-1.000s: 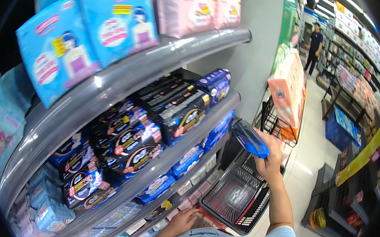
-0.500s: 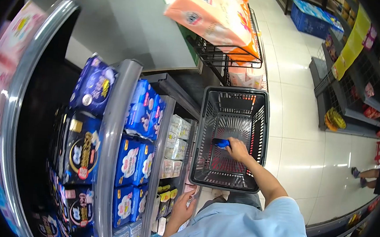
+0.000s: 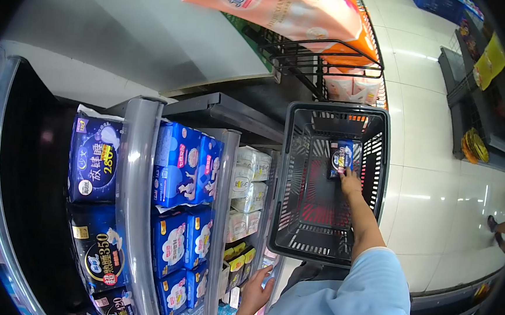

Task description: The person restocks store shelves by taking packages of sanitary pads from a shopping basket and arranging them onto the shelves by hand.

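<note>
The packet (image 3: 340,154) has tipped flat, right hand (image 3: 350,183) touching it (grip unclear), left hand (image 3: 255,291) spread, empty.

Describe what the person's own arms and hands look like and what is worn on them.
The right arm has a plain light-blue short sleeve, with the forearm bare. The right hand and left hand wear no gloves, and no watch or bracelet shows. The left sleeve's hem cannot be made out.
</note>
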The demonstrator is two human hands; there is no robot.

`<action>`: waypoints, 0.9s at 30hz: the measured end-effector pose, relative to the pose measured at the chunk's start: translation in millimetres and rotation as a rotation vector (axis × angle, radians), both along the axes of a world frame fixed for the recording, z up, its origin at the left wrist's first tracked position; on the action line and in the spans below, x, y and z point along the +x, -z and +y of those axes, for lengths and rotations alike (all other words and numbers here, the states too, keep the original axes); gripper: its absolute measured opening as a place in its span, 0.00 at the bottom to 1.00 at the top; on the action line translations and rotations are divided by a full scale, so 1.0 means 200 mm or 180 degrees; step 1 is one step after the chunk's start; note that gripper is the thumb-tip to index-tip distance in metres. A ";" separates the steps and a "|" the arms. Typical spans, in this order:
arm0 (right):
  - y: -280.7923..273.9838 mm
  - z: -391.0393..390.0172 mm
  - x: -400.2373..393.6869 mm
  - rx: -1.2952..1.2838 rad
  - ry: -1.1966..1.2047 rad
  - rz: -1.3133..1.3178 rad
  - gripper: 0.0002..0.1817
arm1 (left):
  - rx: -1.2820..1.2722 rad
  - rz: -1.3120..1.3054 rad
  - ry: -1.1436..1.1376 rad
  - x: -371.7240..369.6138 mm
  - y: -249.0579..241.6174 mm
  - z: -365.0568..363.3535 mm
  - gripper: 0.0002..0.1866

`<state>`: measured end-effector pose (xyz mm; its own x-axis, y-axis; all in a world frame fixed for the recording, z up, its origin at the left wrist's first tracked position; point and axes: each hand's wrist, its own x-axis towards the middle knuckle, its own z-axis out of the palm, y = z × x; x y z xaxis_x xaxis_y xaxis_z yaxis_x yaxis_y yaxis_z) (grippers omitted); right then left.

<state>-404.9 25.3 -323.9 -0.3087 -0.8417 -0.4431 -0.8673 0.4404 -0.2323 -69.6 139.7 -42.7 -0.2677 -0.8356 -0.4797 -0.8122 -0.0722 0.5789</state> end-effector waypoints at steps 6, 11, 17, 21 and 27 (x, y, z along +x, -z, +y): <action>-0.16 -0.02 0.03 -0.0442 0.0153 -0.0371 0.19 | 0.0032 0.0088 0.0066 -0.03 -0.04 0.00 0.20; -0.64 -0.31 0.10 -0.2398 -0.0405 -0.1212 0.20 | -0.0319 0.0249 0.0184 -0.01 -0.04 0.04 0.20; -2.03 -0.56 0.41 -0.4517 -0.1757 -0.1788 0.29 | -0.0651 0.0331 0.0359 0.06 -0.03 0.10 0.21; -2.64 -0.67 0.64 -0.4497 -0.3002 -0.1267 0.35 | -0.0654 0.0471 0.0278 0.11 -0.04 0.14 0.23; -2.89 -0.89 0.92 -0.3413 -0.3602 0.0113 0.42 | -0.0718 0.0432 0.0103 0.19 0.00 0.20 0.24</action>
